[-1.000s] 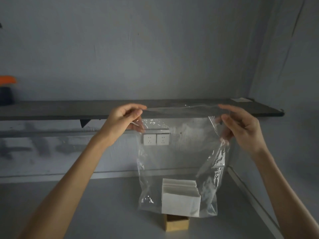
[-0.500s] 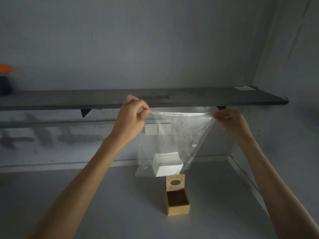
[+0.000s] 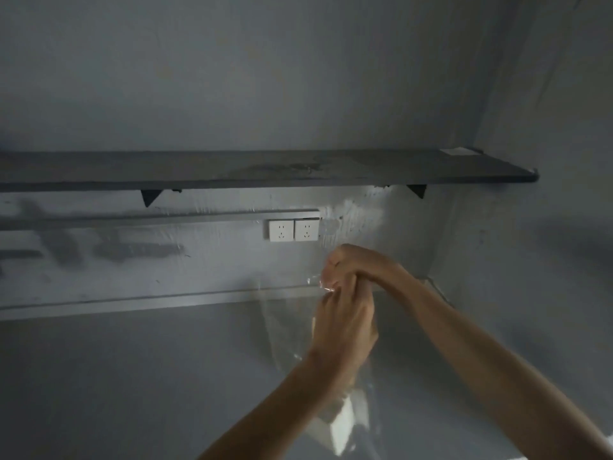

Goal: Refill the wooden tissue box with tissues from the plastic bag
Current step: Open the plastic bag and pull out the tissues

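My left hand and my right hand meet in front of me, right above left. Both are closed on the bunched top of the clear plastic bag. The bag hangs down from them, behind my left forearm. A white stack of tissues lies tilted in the bag's bottom, near the lower edge of the view, partly hidden by my left arm. The wooden tissue box is not in view.
A dark shelf runs along the wall above the hands. Two white wall sockets sit below it. The grey tabletop spreads out to the left. A side wall closes the corner on the right.
My hands, spread wide on the bag's mouth before, have come together and dropped lower, bunching the bag's top. The tissues now hang lower in view, and the wooden box has left the frame.
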Demonstrator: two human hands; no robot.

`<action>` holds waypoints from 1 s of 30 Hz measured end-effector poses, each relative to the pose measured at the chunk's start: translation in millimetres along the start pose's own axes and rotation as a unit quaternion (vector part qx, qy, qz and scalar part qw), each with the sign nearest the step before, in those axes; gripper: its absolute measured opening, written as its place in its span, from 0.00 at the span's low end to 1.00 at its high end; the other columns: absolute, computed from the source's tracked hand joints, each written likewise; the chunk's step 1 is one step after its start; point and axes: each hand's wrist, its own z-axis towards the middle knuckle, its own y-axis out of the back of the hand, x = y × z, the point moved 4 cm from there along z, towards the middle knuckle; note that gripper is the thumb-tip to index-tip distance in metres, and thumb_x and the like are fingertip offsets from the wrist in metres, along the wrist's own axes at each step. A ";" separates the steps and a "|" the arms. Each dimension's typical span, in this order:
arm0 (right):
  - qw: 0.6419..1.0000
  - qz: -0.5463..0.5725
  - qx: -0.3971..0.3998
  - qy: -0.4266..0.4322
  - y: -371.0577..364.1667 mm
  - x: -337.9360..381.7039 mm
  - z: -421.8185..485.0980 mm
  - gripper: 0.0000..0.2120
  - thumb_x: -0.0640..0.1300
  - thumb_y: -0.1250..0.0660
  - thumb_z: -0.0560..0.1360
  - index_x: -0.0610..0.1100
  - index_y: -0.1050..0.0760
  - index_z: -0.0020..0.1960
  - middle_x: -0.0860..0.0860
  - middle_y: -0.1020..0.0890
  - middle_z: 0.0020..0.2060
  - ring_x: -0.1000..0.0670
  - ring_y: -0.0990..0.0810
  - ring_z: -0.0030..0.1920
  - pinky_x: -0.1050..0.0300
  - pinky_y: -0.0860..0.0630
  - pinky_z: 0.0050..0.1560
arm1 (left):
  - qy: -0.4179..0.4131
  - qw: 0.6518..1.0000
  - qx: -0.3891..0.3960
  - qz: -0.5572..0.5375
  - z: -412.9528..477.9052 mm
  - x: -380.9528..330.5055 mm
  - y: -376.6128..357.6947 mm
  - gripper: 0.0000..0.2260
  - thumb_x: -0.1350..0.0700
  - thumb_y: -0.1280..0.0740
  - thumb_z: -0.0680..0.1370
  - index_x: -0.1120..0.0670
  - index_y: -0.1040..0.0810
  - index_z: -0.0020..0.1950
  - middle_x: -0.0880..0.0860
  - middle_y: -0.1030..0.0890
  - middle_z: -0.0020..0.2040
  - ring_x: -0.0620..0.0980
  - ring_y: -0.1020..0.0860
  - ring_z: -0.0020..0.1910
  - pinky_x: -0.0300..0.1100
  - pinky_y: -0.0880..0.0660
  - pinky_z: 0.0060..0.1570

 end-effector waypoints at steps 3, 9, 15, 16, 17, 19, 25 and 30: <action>0.995 -0.064 -0.013 0.075 -3.8 6.7 -27.7 0.03 0.42 0.29 0.73 0.44 0.17 0.42 0.52 0.15 0.36 0.59 0.18 0.34 0.67 0.24 0.39 | 0.024 0.997 0.012 -0.079 -26.0 0.5 2.1 0.09 0.47 0.40 0.79 0.51 0.25 0.47 0.50 0.20 0.42 0.52 0.19 0.35 0.44 0.26 0.32; 0.985 -0.025 -0.091 0.146 27.4 -1.2 -87.1 0.03 0.42 0.30 0.75 0.44 0.18 0.44 0.55 0.15 0.34 0.62 0.18 0.34 0.72 0.27 0.37 | 0.016 0.969 -0.207 -0.134 -59.1 61.1 43.7 0.05 0.51 0.38 0.78 0.50 0.27 0.52 0.51 0.21 0.43 0.52 0.24 0.42 0.47 0.25 0.44; 0.967 -0.110 -0.166 0.157 64.7 1.7 -103.2 0.02 0.45 0.30 0.75 0.50 0.18 0.46 0.60 0.16 0.38 0.65 0.18 0.39 0.68 0.24 0.45 | 0.037 0.980 -0.006 -0.194 -6.5 59.1 57.3 0.41 0.29 0.37 0.70 0.51 0.40 0.75 0.49 0.33 0.71 0.46 0.36 0.70 0.47 0.34 0.68; 0.965 -0.119 -0.175 0.156 68.4 1.1 -103.4 0.02 0.46 0.30 0.75 0.49 0.18 0.47 0.60 0.16 0.38 0.65 0.18 0.39 0.67 0.23 0.46 | 0.039 0.976 0.028 -0.215 -2.7 55.2 55.9 0.42 0.27 0.39 0.69 0.49 0.41 0.75 0.47 0.35 0.72 0.44 0.37 0.71 0.46 0.35 0.69; 0.962 -0.122 -0.184 0.158 71.0 0.5 -103.9 0.03 0.46 0.30 0.75 0.49 0.18 0.47 0.60 0.16 0.38 0.65 0.18 0.40 0.67 0.23 0.46 | 0.033 0.974 0.046 -0.219 -0.8 51.3 54.9 0.40 0.28 0.38 0.69 0.49 0.40 0.74 0.45 0.34 0.72 0.43 0.36 0.70 0.45 0.35 0.69; 0.958 -0.128 -0.195 0.166 73.3 -0.3 -105.4 0.02 0.45 0.30 0.75 0.50 0.18 0.47 0.62 0.17 0.38 0.66 0.19 0.41 0.69 0.25 0.45 | 0.001 0.975 0.054 -0.216 1.5 44.3 53.9 0.28 0.36 0.35 0.74 0.49 0.33 0.69 0.44 0.28 0.66 0.41 0.31 0.66 0.43 0.31 0.66; 0.960 -0.116 -0.195 0.162 86.7 -1.5 -115.9 0.06 0.45 0.31 0.76 0.56 0.21 0.44 0.64 0.18 0.35 0.67 0.19 0.40 0.74 0.27 0.40 | 0.026 0.912 0.189 -0.363 5.6 51.2 52.4 0.25 0.36 0.33 0.72 0.43 0.33 0.65 0.41 0.24 0.59 0.36 0.27 0.62 0.46 0.26 0.63; 0.978 -0.069 -0.164 0.109 104.9 -6.3 -124.2 0.06 0.42 0.34 0.78 0.48 0.21 0.42 0.58 0.17 0.31 0.61 0.19 0.30 0.70 0.25 0.33 | 0.019 0.848 0.275 -0.453 -34.8 17.5 42.1 0.53 0.30 0.27 0.59 0.33 0.57 0.74 0.36 0.44 0.75 0.34 0.43 0.74 0.41 0.38 0.70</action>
